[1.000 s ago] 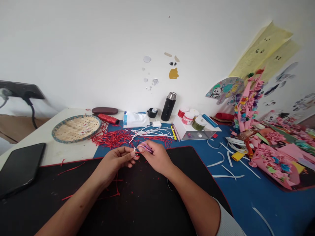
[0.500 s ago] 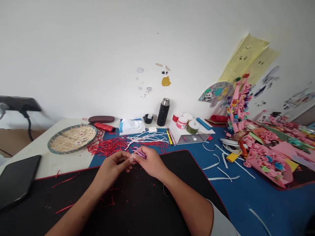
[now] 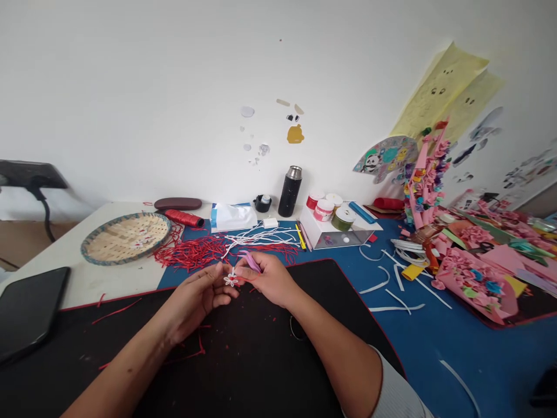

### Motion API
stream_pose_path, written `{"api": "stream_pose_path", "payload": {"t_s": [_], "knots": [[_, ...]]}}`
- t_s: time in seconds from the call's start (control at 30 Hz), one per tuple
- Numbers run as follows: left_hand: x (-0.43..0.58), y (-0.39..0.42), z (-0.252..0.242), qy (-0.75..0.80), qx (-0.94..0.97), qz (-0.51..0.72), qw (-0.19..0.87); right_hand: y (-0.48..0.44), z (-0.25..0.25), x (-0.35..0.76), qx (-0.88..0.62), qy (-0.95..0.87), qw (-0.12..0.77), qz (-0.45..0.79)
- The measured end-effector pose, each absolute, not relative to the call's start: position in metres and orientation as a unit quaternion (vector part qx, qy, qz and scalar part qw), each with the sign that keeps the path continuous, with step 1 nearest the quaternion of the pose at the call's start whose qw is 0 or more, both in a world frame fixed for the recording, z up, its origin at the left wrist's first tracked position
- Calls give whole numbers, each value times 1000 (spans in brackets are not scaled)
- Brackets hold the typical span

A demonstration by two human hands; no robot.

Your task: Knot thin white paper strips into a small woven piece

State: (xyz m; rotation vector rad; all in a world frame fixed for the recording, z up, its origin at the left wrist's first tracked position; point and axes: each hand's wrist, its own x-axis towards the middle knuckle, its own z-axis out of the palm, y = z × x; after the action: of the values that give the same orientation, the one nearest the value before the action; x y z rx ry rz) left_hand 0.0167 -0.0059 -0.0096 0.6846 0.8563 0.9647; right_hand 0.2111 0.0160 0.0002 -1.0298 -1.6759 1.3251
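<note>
In front of me, above the black mat [image 3: 261,360], is a small white cord flower [image 3: 232,280] with looped petals and a red centre. My right hand [image 3: 272,281] pinches it near its top. The same hand also holds a purple tool [image 3: 250,260] with two slim arms; its working end is hidden by the fingers. My left hand [image 3: 202,296] is just left of the flower, palm turned up, thumb and fingers apart. Its fingertips lie behind and below the petals; whether they touch is unclear.
Red cords [image 3: 195,251] and white cords [image 3: 261,237] lie behind my hands. A woven basket [image 3: 100,253] holds small white flowers. A black bottle [image 3: 290,193], a box with jars [image 3: 319,239] and a phone-like black slab [image 3: 32,313] stand or lie around. White strips [image 3: 394,308] lie at right.
My left hand's fingers have opened from their pinch and turned palm up. The white flower, mostly covered before, now shows its face. The view has tilted slightly downward.
</note>
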Motion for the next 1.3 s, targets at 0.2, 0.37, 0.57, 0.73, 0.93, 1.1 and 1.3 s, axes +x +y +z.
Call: {"api": "stream_pose_path", "payload": {"t_s": [0.2,0.37,0.57,0.73,0.93,1.1,1.3], "knots": [[18,-10,-8,334,281,407,802,12,2,210,-361,-649,356,568],[16,-10,-9,298,253,414,822,9,4,210,-355,-634,336,599],[13,-12,-7,282,242,415,831,9,3,212,-370,-594,342,627],[14,-14,-2,290,264,408,825,8,6,214,-363,-604,334,626],[14,-11,-3,313,270,426,805,9,6,214,-382,-644,357,558],[15,-7,-8,382,264,475,748,14,3,216,-405,-687,408,445],[16,-7,-11,412,298,494,705,14,-1,215,-435,-705,401,391]]}}
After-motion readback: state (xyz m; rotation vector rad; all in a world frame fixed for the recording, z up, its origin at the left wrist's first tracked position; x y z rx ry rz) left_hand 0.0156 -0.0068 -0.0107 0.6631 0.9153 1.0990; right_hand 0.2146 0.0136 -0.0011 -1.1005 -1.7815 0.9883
